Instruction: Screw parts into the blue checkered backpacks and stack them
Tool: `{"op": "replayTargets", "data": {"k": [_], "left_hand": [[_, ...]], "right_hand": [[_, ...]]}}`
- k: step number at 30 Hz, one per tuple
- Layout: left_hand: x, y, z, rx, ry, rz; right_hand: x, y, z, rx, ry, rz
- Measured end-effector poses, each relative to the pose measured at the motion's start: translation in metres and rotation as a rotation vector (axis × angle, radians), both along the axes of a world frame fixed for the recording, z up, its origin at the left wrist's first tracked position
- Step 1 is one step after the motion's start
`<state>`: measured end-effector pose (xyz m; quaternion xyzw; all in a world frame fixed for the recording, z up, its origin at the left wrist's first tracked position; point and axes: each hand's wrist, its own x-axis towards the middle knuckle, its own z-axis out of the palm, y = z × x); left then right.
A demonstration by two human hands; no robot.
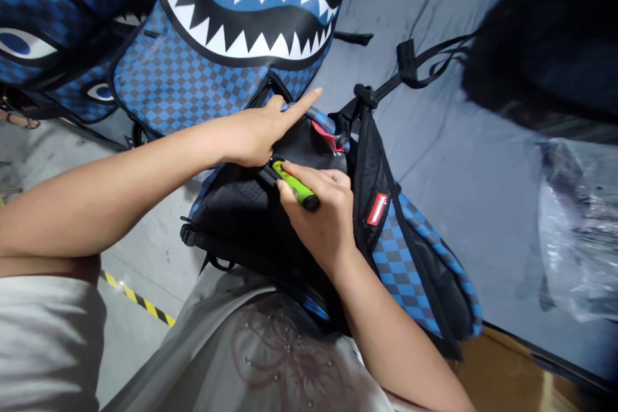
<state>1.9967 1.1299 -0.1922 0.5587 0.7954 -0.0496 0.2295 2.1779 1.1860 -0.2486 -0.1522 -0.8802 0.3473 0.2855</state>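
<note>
Lime green marks the small tool (pixel 300 189) that I see gripped in the right hand (pixel 323 203), mid-frame, over a blue-and-black checked bag (pixel 403 270). Just up and left of it, the left hand (pixel 253 134) is at the same bag, index finger stretched towards the upper right; from my feed I can't tell whether its curled fingers pinch anything. A shark-mouthed bag (pixel 178 80) lies top centre-left, clear plastic (pixel 579 232) at the right edge.
</note>
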Motion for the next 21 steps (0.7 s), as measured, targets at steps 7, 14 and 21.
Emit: {"op": "replayTargets", "data": {"k": [7,14,21], "left_hand": [[0.003,0.001,0.006,-0.034,0.026,0.003],[0.009,0.001,0.012,-0.032,0.039,0.027],[0.006,0.004,0.019,0.030,0.037,-0.028]], "right_hand": [[-0.002,0.003,0.001,-0.057,0.010,0.048],[-0.003,0.007,0.005,-0.112,-0.016,0.090],[0.000,0.012,0.019,-0.188,-0.093,0.049]]}}
